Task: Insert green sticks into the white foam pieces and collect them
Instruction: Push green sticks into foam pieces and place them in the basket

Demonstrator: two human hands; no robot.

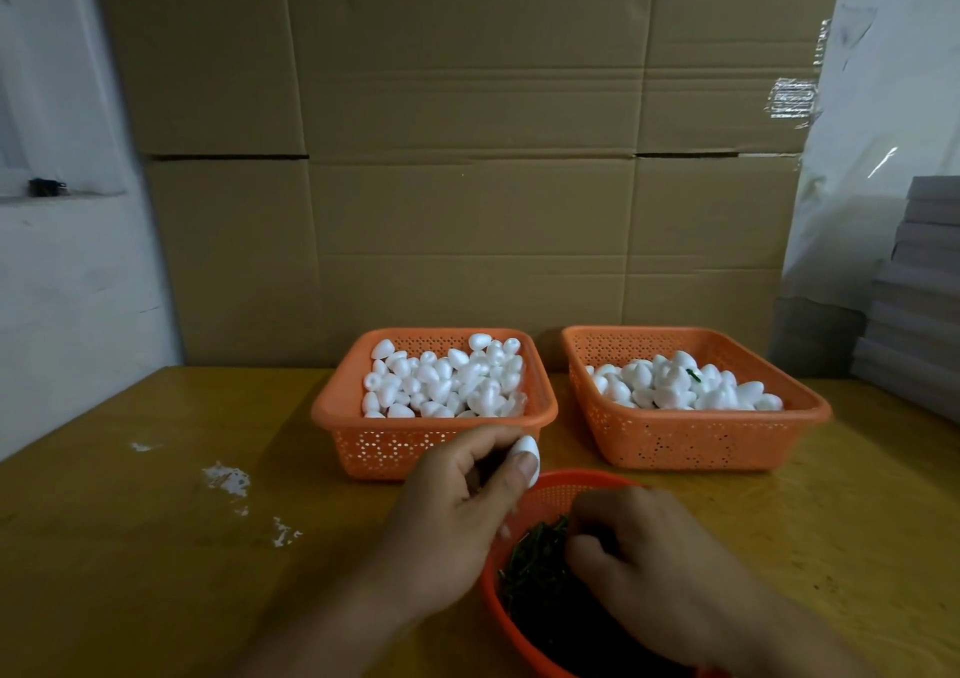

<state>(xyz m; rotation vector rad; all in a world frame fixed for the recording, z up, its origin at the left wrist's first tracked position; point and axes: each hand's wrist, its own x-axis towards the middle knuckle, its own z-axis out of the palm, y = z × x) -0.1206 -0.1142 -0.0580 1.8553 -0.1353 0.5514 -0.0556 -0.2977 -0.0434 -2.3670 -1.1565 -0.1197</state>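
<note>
**A:** In the head view, what was the left hand doing?

**B:** It pinched a single white foam piece between thumb and fingertips, held up just above the near rim of the round orange basket.

**A:** And the right hand?

**B:** It was down inside that round basket, fingers curled into the pile of green sticks. Whether it actually gripped a stick, I could not tell; the fingertips were hidden.

**A:** Where was the rest of the foam?

**B:** In two square orange baskets farther back on the yellow table. The left basket was heaped with plain white pieces. The right basket held a smaller heap, and a bit of green showed among them.

**A:** Anything else on the table?

**B:** White crumbs lay scattered to the left of the hands. Cardboard sheets stood behind the baskets, and a stack of grey boxes sat at the right edge.
</note>
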